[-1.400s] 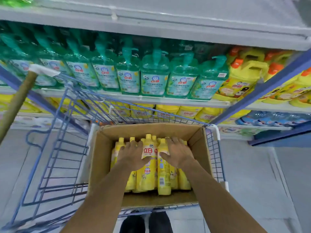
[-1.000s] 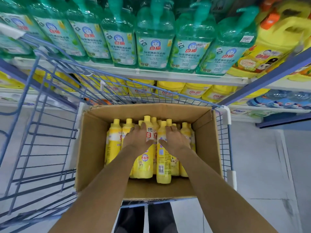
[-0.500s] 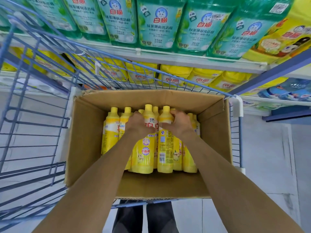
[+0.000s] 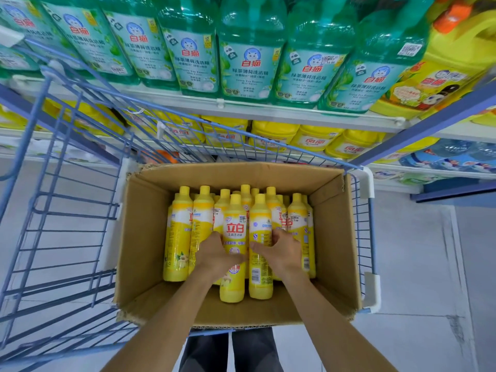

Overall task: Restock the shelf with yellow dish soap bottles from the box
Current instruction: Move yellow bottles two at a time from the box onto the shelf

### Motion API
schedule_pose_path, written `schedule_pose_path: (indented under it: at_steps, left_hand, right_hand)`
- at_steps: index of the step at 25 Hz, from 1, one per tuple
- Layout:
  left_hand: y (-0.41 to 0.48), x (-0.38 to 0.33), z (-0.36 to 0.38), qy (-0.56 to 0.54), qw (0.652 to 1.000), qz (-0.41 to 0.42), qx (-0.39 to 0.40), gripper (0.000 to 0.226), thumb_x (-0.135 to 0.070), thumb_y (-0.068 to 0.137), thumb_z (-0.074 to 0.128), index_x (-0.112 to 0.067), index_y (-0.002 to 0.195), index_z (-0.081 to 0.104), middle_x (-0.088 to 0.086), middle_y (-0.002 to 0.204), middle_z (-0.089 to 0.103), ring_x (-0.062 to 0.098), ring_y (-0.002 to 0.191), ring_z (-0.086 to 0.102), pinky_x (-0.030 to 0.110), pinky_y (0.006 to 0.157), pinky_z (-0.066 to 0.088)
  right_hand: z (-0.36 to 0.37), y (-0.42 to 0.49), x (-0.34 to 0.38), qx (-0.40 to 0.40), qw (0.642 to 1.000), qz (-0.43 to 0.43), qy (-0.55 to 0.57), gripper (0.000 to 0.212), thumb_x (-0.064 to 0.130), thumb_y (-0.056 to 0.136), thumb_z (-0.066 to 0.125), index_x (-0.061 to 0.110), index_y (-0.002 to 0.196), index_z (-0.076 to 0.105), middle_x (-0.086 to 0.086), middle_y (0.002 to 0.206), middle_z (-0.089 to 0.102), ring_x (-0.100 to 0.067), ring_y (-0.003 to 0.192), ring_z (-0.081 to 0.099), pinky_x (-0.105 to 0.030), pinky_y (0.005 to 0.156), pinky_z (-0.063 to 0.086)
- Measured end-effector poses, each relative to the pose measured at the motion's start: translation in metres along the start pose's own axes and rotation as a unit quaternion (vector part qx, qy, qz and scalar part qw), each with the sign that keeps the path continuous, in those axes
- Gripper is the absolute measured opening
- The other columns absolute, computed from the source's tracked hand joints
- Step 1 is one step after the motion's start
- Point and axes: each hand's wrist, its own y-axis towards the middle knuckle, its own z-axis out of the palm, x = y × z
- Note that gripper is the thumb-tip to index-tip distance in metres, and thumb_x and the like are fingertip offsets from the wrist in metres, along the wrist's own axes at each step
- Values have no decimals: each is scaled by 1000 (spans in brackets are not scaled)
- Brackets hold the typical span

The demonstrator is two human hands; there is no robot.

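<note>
Both hands have slid down from the caps to the bodies of two bottles in the box (image 4: 142, 237). The left hand (image 4: 214, 255) now wraps the left bottle (image 4: 234, 218), red label up. The right hand (image 4: 280, 253) wraps the right bottle (image 4: 259, 218) beside it, fingers curled round its far side. Half a second back the fingers were bunched near the necks. Now the grip sits at mid-body, and these two bottles stand proud of the pack (image 4: 185, 224), their bases drawn towards 6 o'clock. The two touch each other along their length.

To my eye that means the pick is made and the lift is just beginning. Nothing has left the box yet, so the restocking of this pair is all still to do. The rest of the pack stands close together at 12 o'clock of the hands.

The box sits in a blue cart (image 4: 67, 210), hard against the shelf (image 4: 268, 111) at 12 o'clock. Green bottles (image 4: 249, 49) fill the upper level. Yellow stock (image 4: 314, 139) shows on the level below, behind the cart's wires. The lift will have to clear the box wall and the cart rim. I cannot see which gap the pair is meant for.
</note>
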Motion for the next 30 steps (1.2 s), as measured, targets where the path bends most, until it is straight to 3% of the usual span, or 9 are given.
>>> schedule_pose_path:
  at_steps: [2,5,9,14,21,23,25,30]
  left_hand:
    - [-1,3,7,-9,1000,-7,-17,57,-39,57,93,-22,101,62,-7,93,70,12,85,69,40,79,60]
    - [2,-5,9,-43,998,16,-35,50,-39,58,89,-22,99,65,-6,93,73,11,82,70,41,78,61]
    - [-3,-22,-8,-84,994,59,-36,54,-25,64,89,-21,109,61,-5,99,69,10,87,68,34,75,60]
    - [-41,-46,-57,-100,985,133,-33,57,-24,62,91,-21,110,61,-7,101,69,9,93,67,28,73,57]
    - [-122,-151,-168,-137,941,298,-80,51,-13,64,92,-20,104,61,-3,96,73,15,90,72,33,74,60]
    - [-154,-183,-203,-154,920,345,-101,52,-13,66,91,-21,106,59,-3,97,72,12,88,71,33,70,61]
    - [-180,-212,-233,-153,900,392,-116,54,-14,67,92,-21,110,59,-4,99,71,6,82,71,30,63,62]
    - [-219,-285,-299,-182,853,463,-158,59,-11,63,94,-17,110,59,-1,99,74,12,84,73,37,69,63]
  right_hand:
    - [1,2,1,0,1000,19,-12,38,47,72,86,22,93,68,9,84,69,3,69,56,-14,52,34]
    - [-1,6,6,4,1000,21,18,33,44,73,86,25,97,72,11,89,72,4,72,59,-13,54,38]
    - [-10,3,13,20,995,-7,99,30,35,75,87,24,100,76,15,90,74,2,79,67,-22,72,58]
    - [-37,-28,45,14,981,-84,177,28,34,72,89,30,97,76,17,90,77,3,85,70,-24,75,59]
    - [-126,-76,173,-50,946,-214,240,46,30,69,92,18,110,74,6,94,79,-10,89,75,-27,75,60]
    - [-157,-95,218,-64,929,-268,246,50,32,69,92,18,113,73,6,98,79,-13,93,75,-34,81,62]
    - [-189,-114,258,-67,909,-320,260,45,22,72,91,15,113,72,5,99,79,-14,92,75,-39,83,62]
    - [-256,-135,351,-79,857,-421,286,46,17,73,89,17,116,70,5,102,78,-10,93,74,-30,78,62]
